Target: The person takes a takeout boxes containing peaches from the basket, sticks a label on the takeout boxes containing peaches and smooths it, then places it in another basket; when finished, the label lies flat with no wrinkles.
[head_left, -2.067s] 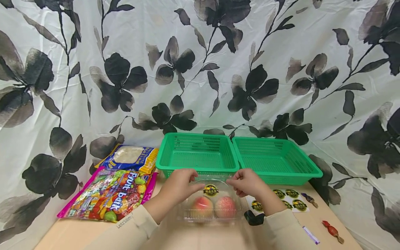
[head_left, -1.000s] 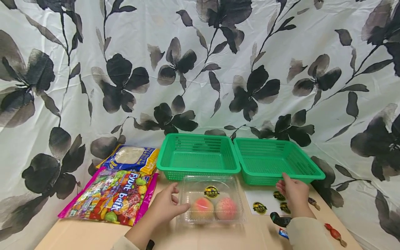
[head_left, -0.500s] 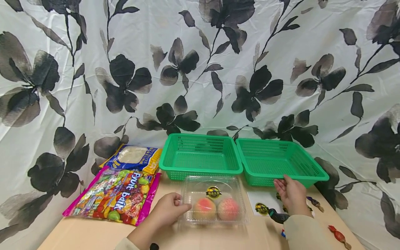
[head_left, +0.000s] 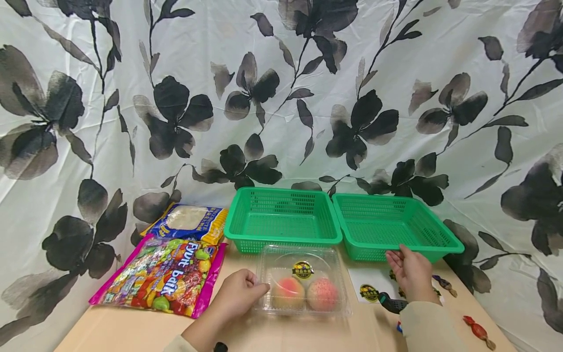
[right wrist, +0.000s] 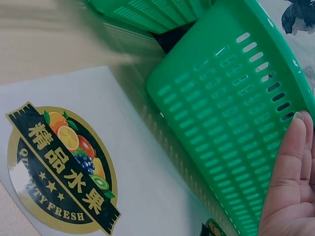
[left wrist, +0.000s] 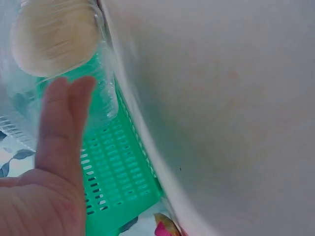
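Note:
A clear plastic clamshell box (head_left: 301, 253) with two peaches (head_left: 322, 294) lies in the middle, a round black-and-gold sticker (head_left: 303, 269) on its lid. My left hand (head_left: 239, 294) is at the box's left side, its thumb right at the edge; in the left wrist view two fingers reach straight toward the box. My right hand (head_left: 412, 275) has its fingertips at the front rim of the right green basket (head_left: 369, 253), fingers fairly straight in the right wrist view. Below it lies a white sheet (right wrist: 142, 182) of the same stickers (right wrist: 61, 169), partly hidden by the hand.
A second green basket (head_left: 281, 240) stands behind the box. On the left are a pink candy bag (head_left: 158, 278) and a blue-and-yellow packet (head_left: 186, 221). Wrapped candies (head_left: 478, 332) lie along the table's right side. A floral cloth (head_left: 281, 98) hangs behind.
Both hands were over the box's lid earlier. The right hand has moved right to the basket's rim; the left has drawn back to the box's left side. Little has changed in the last half second.

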`<state>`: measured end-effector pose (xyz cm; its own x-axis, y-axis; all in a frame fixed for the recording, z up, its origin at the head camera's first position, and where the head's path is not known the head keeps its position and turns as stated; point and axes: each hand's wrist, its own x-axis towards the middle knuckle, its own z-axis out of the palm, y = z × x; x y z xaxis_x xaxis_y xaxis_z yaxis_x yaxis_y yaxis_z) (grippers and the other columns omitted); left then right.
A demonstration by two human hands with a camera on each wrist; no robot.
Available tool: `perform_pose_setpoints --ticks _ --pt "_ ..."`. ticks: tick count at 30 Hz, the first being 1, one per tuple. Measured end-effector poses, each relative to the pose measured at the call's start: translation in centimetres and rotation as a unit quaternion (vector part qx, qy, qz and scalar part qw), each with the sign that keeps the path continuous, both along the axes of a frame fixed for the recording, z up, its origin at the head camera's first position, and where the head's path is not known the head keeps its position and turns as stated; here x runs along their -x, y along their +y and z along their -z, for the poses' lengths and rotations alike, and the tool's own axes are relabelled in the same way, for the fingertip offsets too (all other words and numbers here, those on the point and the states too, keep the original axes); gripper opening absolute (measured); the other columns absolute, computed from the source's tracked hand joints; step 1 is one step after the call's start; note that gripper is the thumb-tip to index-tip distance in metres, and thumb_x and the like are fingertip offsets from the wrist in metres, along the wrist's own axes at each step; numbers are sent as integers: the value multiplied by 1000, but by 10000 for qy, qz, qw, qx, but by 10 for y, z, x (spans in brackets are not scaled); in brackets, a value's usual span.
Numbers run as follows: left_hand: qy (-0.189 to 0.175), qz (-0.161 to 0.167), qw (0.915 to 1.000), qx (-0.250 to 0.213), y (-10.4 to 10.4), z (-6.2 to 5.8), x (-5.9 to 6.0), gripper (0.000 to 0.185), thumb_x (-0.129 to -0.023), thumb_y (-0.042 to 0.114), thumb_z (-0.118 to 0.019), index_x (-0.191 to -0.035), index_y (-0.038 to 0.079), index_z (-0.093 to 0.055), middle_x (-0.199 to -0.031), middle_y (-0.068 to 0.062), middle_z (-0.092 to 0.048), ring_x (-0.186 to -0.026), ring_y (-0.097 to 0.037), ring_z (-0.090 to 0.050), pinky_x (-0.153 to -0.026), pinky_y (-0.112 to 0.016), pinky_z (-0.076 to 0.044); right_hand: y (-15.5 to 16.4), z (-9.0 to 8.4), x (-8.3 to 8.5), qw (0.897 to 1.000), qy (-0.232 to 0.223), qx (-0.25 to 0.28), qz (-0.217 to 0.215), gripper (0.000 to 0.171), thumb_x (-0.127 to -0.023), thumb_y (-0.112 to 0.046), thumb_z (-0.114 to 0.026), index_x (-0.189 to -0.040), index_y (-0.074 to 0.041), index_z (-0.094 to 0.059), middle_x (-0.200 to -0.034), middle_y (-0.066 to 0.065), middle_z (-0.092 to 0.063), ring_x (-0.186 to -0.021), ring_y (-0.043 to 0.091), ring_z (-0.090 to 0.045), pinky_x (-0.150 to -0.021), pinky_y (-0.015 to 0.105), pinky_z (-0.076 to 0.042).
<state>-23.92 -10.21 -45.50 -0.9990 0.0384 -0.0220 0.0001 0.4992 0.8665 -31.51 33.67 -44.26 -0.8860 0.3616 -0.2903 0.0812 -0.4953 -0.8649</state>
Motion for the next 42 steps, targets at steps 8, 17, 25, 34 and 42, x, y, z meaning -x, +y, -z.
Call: perform_pose_setpoints --ticks 8,17,25,34,42 --pt "151 -159 9997 74 0 -4 0 28 -83 32 -78 -86 9 -60 -73 -2 -58 -66 -17 -53 -57 -30 -47 0 0 -1 10000 -6 27 -10 35 -105 -33 -56 -128 -10 -45 -99 1 -66 -97 10 -70 -94 23 -56" --pt "264 85 9985 -473 6 -27 -5 23 -84 27 -75 -84 7 -63 -69 -1 -62 -63 -16 -57 -55 -30 -49 0 -1 -1 9999 136 25 49 33 -105 -32 -55 -126 -9 -45 -95 2 -63 -93 11 -70 -93 22 -57" --pt "66 499 9927 -1093 18 -58 -2 19 -90 22 -70 -90 4 -62 -75 -3 -64 -66 -15 -61 -59 -29 -52 0 1 -1 9998 166 56 45 32 -104 -32 -57 -125 -10 -46 -94 2 -66 -90 11 -71 -91 23 -57" --pt "210 450 9957 -782 43 -102 40 26 -92 33 -69 -85 7 -65 -87 -5 -66 -74 -20 -63 -63 -31 -54 1 0 1 9998 154 3 118 30 -105 -33 -55 -123 -10 -47 -93 2 -66 -92 11 -71 -91 23 -57" --pt "335 -97 9994 26 80 -132 91 53 -87 44 -65 -49 18 -39 -47 5 -32 -46 -15 -29 -46 -32 -28 0 2 -3 9999 124 -48 -3 31 -105 -33 -55 -123 -10 -46 -93 1 -66 -93 10 -71 -93 23 -57"
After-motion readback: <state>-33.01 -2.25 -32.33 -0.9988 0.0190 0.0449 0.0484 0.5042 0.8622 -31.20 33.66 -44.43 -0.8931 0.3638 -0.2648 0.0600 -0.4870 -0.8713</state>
